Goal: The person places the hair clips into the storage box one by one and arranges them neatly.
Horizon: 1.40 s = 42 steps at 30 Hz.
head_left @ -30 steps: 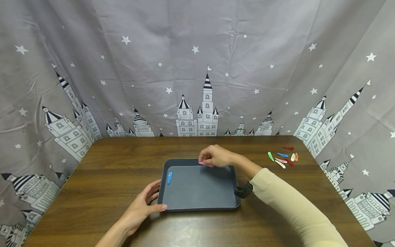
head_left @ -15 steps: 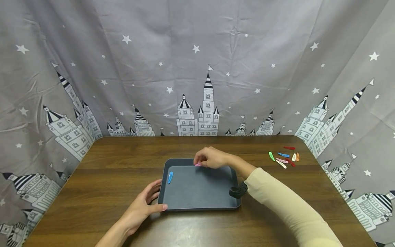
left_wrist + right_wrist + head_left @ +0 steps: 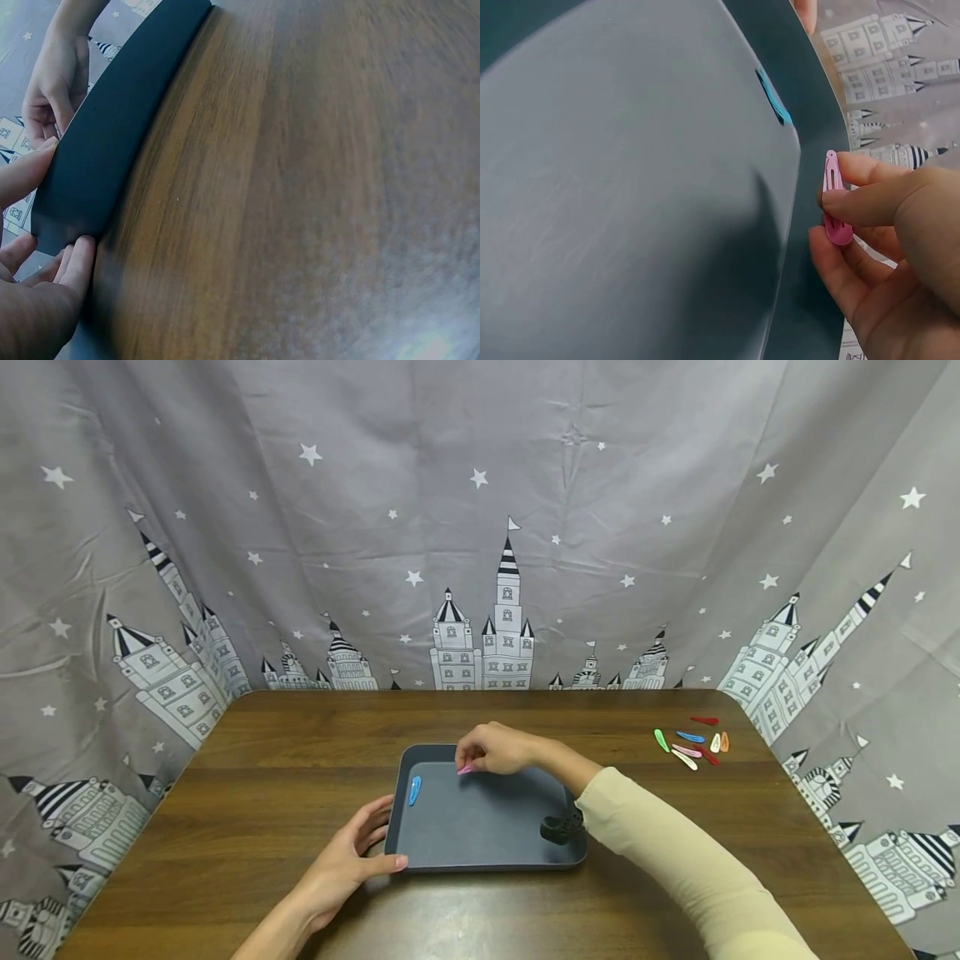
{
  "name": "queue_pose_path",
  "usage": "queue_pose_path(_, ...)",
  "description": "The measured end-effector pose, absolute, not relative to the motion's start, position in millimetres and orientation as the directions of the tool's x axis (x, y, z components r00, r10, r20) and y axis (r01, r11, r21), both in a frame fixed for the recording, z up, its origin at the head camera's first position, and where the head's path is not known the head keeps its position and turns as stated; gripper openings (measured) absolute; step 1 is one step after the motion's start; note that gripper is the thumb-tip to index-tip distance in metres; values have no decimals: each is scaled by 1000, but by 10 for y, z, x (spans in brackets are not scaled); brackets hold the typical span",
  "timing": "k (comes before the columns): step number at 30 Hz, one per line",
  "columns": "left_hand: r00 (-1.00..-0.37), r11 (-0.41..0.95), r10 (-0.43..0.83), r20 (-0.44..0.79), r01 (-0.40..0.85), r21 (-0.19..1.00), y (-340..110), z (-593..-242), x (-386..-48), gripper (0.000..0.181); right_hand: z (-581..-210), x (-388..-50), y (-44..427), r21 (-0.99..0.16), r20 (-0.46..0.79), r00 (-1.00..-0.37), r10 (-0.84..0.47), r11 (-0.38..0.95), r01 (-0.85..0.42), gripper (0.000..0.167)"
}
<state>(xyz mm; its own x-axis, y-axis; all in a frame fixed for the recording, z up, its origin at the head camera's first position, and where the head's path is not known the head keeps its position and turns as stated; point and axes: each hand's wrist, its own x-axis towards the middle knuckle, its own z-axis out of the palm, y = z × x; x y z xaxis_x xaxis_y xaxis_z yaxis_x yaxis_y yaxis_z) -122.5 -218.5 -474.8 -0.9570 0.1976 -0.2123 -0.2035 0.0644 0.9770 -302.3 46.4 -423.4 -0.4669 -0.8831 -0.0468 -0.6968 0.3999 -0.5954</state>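
Right hand [image 3: 498, 748] pinching, between thumb and fingers, a pink hair clip [image 3: 839, 232]: smooth, slim, teardrop-shaped, slotted along its length, with a small round mark at its narrow end. Below the grip, a tray [image 3: 480, 831], dark grey and matt, rectangular with rounded corners and raised walls. Left of the grip, a blue clip [image 3: 415, 791] lies on the tray floor near its left wall; farther left, the left hand [image 3: 347, 862] grips the tray's edge, thumb at the rim. Well to the right, loose clips [image 3: 687, 751] in several colours on a wood-grained table [image 3: 315, 743]. Beyond, a softly creased grey curtain [image 3: 360, 460] printed with castles and stars.
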Motion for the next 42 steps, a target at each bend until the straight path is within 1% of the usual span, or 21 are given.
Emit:
queue_pose_path(5, -956, 68, 194, -220, -211, 975, -2201, -4741, -1218, 88, -4250, -3021, 318, -577, -35, -450, -892, 386, -720, 12)
queue_pose_path(8, -955, 70, 192, -224, -214, 974, -2209, -4739, -1214, 88, -4255, -3013, 223, -560, -31, -428, -903, 370, -741, 14)
queue_pose_path(19, -953, 54, 207, -221, -215, 975, -2207, -4731, -1225, 87, -4355, -2947, -84, -502, -106, -333, -937, 340, -795, 22)
queue_pose_path(23, -955, 52, 203, -217, -211, 976, -2198, -4733, -1225, 87, -4369, -2941, -147, -497, -134, -333, -933, 354, -792, 23)
queue_pose_path(29, -957, 44, 207, -205, -200, 979, -2182, -4751, -1225, 87, -4416, -2953, -186, -497, -162, -339, -927, 373, -784, 20)
queue_pose_path(38, -956, 33, 219, -194, -191, 981, -2186, -4776, -1219, 87, -4436, -2926, -209, -466, -124, -309, -943, 330, -821, 18)
queue_pose_path(42, -956, 35, 221, -194, -191, 981, -2190, -4779, -1216, 87, -4415, -2918, -187, -460, -103, -308, -946, 320, -828, 18)
